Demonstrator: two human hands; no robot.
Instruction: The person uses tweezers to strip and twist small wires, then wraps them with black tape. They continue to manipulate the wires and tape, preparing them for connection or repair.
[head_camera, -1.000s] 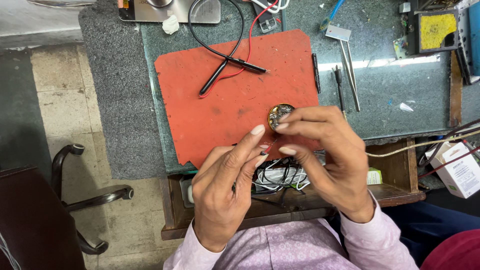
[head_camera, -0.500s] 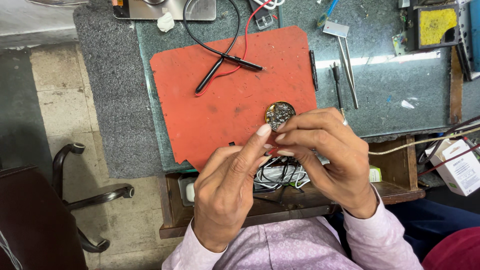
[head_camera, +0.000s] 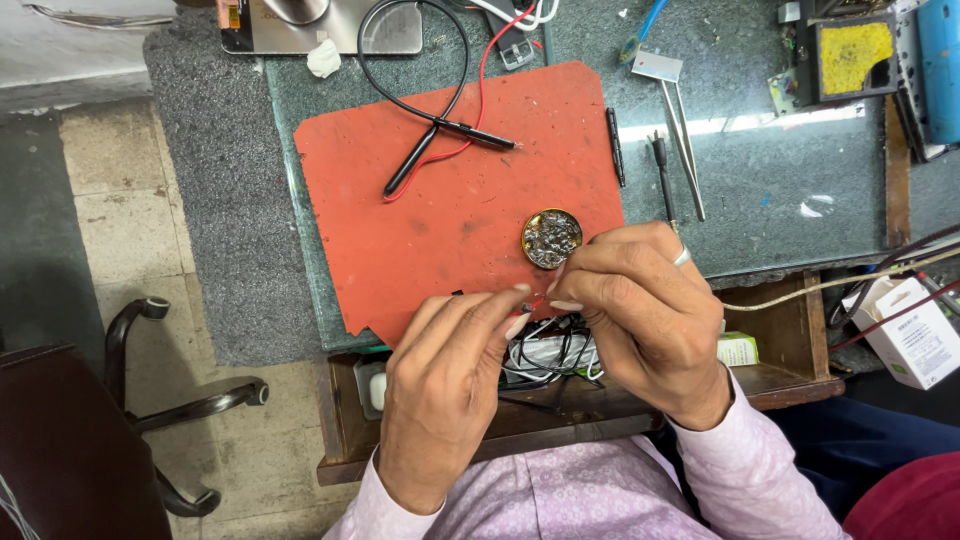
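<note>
My left hand (head_camera: 450, 390) and my right hand (head_camera: 640, 320) meet over the front edge of a red mat (head_camera: 440, 220). Their fingertips pinch a small red wire end (head_camera: 537, 298) between them; most of it is hidden by the fingers. There is a ring on my right hand. Just above the fingertips a small round brass tin (head_camera: 551, 238) of grey metal scraps sits on the mat. A tangle of black and white wires (head_camera: 545, 355) lies in the open drawer under my hands.
Black and red probe leads (head_camera: 440, 140) lie on the mat's far part. Tweezers (head_camera: 685, 150) and a thin black tool (head_camera: 660, 170) rest on the green glass bench (head_camera: 780, 190). A yellow sponge tray (head_camera: 852, 55) is at the back right, a white box (head_camera: 915, 335) at the right, and a chair (head_camera: 150, 400) at the left.
My fingertips have drawn down and slightly apart from the round tin, which now shows in full. Both hands keep their pinch.
</note>
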